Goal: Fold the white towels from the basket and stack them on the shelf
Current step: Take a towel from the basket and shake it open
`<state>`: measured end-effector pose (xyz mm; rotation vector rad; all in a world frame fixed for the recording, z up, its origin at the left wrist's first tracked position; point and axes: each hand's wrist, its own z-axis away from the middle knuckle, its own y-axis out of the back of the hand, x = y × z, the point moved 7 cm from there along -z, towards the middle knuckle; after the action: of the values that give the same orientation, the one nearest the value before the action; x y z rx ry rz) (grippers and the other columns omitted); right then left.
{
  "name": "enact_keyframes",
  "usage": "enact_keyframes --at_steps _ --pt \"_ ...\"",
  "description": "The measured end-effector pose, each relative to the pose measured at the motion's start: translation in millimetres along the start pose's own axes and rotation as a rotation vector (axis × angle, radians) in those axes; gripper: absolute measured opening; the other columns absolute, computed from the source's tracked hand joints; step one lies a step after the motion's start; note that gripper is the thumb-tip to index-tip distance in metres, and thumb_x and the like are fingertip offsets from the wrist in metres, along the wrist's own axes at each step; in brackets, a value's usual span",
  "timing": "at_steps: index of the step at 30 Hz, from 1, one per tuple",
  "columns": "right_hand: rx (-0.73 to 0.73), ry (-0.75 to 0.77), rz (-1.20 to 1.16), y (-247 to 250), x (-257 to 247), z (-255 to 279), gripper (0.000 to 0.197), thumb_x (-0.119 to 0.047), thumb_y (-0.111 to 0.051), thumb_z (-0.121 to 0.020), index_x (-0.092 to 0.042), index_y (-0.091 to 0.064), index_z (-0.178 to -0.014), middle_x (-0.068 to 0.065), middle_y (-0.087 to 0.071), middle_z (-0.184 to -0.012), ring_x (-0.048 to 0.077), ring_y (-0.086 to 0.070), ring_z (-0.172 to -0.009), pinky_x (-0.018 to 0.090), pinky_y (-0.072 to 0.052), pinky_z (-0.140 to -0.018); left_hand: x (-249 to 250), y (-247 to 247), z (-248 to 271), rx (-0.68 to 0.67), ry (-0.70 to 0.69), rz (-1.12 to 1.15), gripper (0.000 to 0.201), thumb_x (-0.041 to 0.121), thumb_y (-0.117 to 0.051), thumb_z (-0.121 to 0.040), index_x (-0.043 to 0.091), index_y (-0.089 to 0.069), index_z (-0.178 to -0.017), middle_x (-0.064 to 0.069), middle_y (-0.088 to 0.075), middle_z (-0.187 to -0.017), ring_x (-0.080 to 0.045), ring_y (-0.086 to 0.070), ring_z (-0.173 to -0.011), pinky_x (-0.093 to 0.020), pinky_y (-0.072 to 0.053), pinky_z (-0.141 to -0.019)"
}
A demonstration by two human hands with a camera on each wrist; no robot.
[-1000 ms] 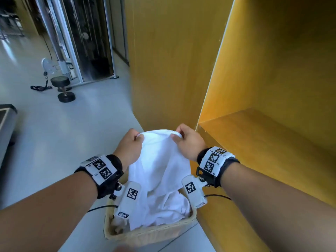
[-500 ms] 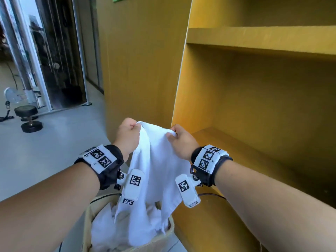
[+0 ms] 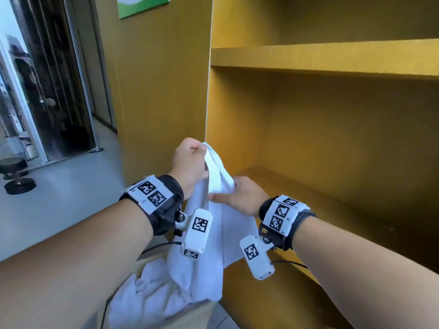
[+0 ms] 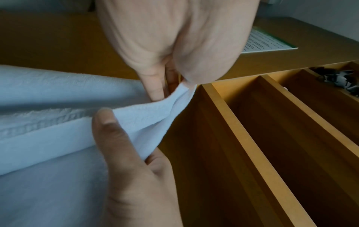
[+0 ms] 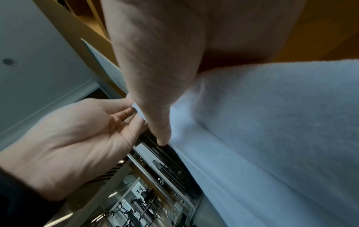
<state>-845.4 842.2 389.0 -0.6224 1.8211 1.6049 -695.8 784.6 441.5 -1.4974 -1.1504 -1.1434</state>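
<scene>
Item 1: mustard-yellow wooden shelving unit (image 3: 308, 129), filling my head view from 12 to 4 o'clock. I count two shelf boards there, an upper (image 3: 320, 58) and a lower (image 3: 320, 200); the right side is cut off by the frame edge. The left wrist view shows further dividers and something dark and crumpled (image 4: 338, 79) in one compartment that I cannot identify.

Item 2: grey floor (image 3: 59, 198), 8 to 10 o'clock, with a glass-and-metal doorway (image 3: 47, 91) behind it.

Item 3: woven tan basket (image 3: 199, 312), 6 o'clock, mostly hidden by my forearms. A heap of white cloth (image 3: 147, 295) lies in it; I cannot count the pieces.

Item 4: one white terry towel (image 3: 213, 210), hanging in the air just beside the shelving's front edge, its lower end reaching the heap in the basket.

Item 5: one black dumbbell (image 3: 16, 176) on the floor at 9 o'clock, partly cut off.

Item 6: one green-and-white sign (image 3: 142, 5) on the yellow side panel at 11 o'clock, top cropped.

Item 7: left hand (image 3: 190, 165), fingers curled and pinching the towel's top corner.

Item 8: right hand (image 3: 240, 194), lower, thumb (image 4: 108, 127) pressed over the towel's edge, fingers behind the cloth.

Item 9: two wrist bands with black-and-white markers, left (image 3: 152, 194) and right (image 3: 283, 216).
</scene>
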Motion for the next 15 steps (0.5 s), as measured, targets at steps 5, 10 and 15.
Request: enact_keyframes --at_steps 5,10,15 --pt "0.073 -0.004 -0.045 25 27 11 0.024 -0.044 -0.079 -0.091 -0.024 -0.070 -0.085 -0.010 -0.069 -0.073 0.008 -0.059 -0.065 0.029 -0.045 -0.065 6 -45 8 -0.059 -0.006 0.016 0.013 0.017 -0.051 -0.111 0.012 -0.057 -0.100 -0.015 -0.067 -0.102 -0.028 -0.068 -0.092 -0.049 -0.064 -0.087" --pt "0.115 -0.026 -0.219 45 54 27 0.037 -0.032 -0.069 -0.101 0.005 -0.069 -0.101 0.032 -0.071 -0.100 0.031 -0.058 -0.075 0.042 -0.050 -0.078 3 -83 18 -0.133 0.030 0.091 0.012 0.015 -0.049 -0.112 0.012 -0.056 -0.102 -0.017 -0.068 -0.107 -0.035 -0.071 -0.101 -0.049 -0.061 -0.091" --pt "0.180 -0.067 -0.441 52 88 44 0.045 -0.028 -0.067 -0.104 0.017 -0.062 -0.104 0.038 -0.066 -0.095 0.025 -0.054 -0.082 0.041 -0.044 -0.080 -21 -110 36 -0.211 0.080 0.138 0.011 0.012 -0.051 -0.110 0.005 -0.057 -0.115 -0.022 -0.070 -0.116 -0.029 -0.077 -0.100 -0.036 -0.066 -0.080"
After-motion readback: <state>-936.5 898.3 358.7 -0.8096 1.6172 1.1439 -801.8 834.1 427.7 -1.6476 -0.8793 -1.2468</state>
